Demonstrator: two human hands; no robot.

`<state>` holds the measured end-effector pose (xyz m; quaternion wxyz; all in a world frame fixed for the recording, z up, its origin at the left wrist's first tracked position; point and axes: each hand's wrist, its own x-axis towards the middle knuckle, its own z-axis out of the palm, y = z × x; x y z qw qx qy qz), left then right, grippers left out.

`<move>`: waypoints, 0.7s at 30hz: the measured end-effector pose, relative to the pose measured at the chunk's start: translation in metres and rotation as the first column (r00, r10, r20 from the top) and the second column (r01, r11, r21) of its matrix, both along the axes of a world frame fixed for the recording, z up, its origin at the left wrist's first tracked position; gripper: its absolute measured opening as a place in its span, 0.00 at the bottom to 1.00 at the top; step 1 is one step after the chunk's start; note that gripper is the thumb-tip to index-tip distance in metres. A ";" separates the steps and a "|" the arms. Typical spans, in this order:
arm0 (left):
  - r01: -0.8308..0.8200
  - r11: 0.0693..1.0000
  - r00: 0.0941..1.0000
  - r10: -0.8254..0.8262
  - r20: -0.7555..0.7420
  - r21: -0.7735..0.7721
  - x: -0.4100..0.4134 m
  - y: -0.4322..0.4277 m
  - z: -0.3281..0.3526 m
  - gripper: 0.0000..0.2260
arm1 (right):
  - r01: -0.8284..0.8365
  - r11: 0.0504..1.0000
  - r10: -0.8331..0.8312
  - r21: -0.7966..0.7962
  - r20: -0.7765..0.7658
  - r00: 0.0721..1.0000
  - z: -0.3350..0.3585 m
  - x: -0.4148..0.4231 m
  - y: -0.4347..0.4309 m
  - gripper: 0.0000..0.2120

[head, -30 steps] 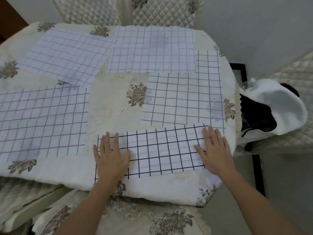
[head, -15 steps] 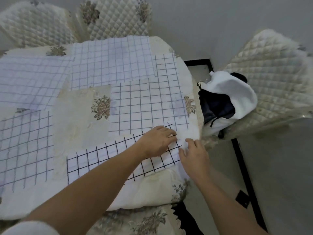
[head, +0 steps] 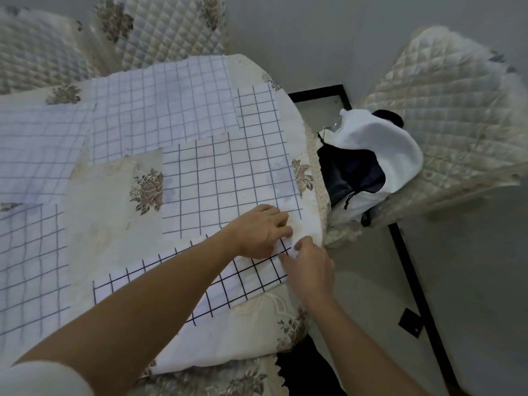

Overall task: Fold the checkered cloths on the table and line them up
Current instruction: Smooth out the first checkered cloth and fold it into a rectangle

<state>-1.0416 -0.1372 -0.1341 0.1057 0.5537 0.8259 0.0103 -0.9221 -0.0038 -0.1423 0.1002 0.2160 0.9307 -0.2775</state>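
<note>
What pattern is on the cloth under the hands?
White with a bold black grid of squares, on the folded cloth, seen best in the head view.

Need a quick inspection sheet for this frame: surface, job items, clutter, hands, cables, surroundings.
Surface: table under a cream floral cover.
Job's things: folded black-grid cloth at the near edge; unfolded grid cloths spread flat behind and to the left, some overlapping.
Clutter: nothing seen on the table.
Grippers: left hand and right hand meet at the folded cloth's right end; grip unclear.
Cables: nothing seen.
Surroundings: quilted chairs around the table; white and dark garment on the right chair.
</note>
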 end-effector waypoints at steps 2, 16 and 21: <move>-0.007 1.000 1.000 0.007 0.011 -0.011 -0.003 0.001 0.001 0.15 | 0.004 0.998 -0.002 -0.060 0.027 1.000 -0.001 -0.003 0.001 0.10; 0.055 0.996 0.995 -0.049 0.090 -0.073 -0.031 0.030 -0.003 0.10 | 0.056 0.932 -0.038 -0.357 0.056 0.998 0.003 -0.034 0.033 0.08; 0.000 1.000 1.000 0.000 -0.013 -0.019 -0.040 0.035 -0.003 0.08 | 0.057 0.919 -0.034 -0.390 0.066 0.997 0.001 -0.049 0.045 0.11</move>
